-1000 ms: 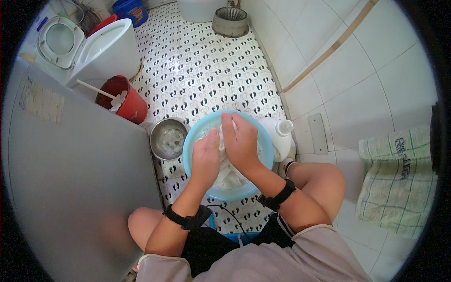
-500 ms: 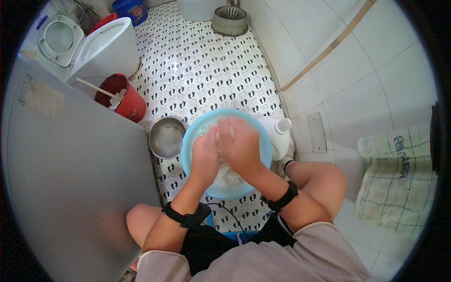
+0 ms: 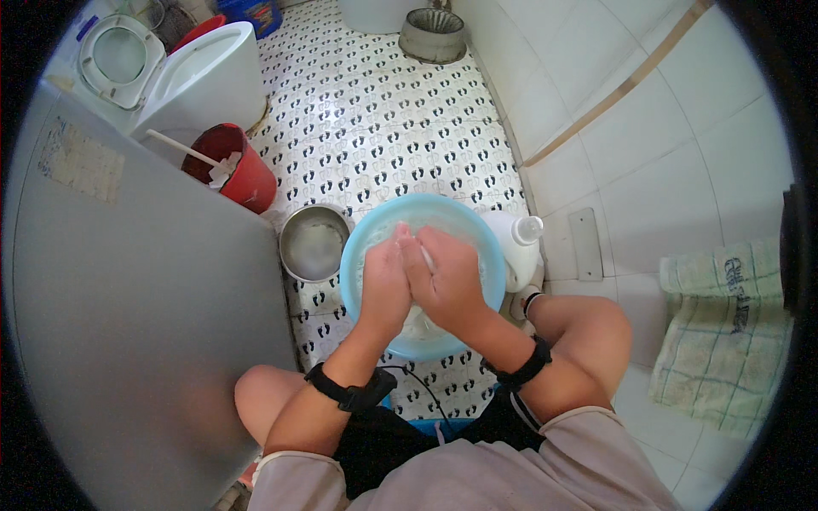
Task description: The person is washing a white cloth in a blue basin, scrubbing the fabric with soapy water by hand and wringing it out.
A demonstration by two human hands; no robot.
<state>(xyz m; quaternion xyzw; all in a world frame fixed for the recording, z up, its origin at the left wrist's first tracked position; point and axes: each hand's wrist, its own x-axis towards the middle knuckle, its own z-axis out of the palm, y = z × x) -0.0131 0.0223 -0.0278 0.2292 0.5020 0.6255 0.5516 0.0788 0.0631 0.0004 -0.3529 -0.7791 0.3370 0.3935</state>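
Note:
Over a light blue basin (image 3: 426, 347), my left hand (image 3: 386, 279) and my right hand (image 3: 448, 277) are pressed against each other with curled fingers. A bit of wet white cloth shows between them, and more of the white cloth (image 3: 417, 324) lies in the basin below my wrists. Cloudy, sudsy water surrounds it. My palms and most of the cloth are hidden by the backs of my hands. Each wrist wears a black band.
A metal bowl (image 3: 314, 244) is left of the basin; a white jug (image 3: 517, 249) stands close on its right. A grey panel (image 3: 153, 289) rises at left. Beyond are a red bin (image 3: 256, 183) and a toilet (image 3: 213, 81). A towel (image 3: 716, 341) hangs at right.
My right hand, blurred and a little raised before, now lies closed against my left. The whole view has shifted slightly, so the basin and bowl appear further right.

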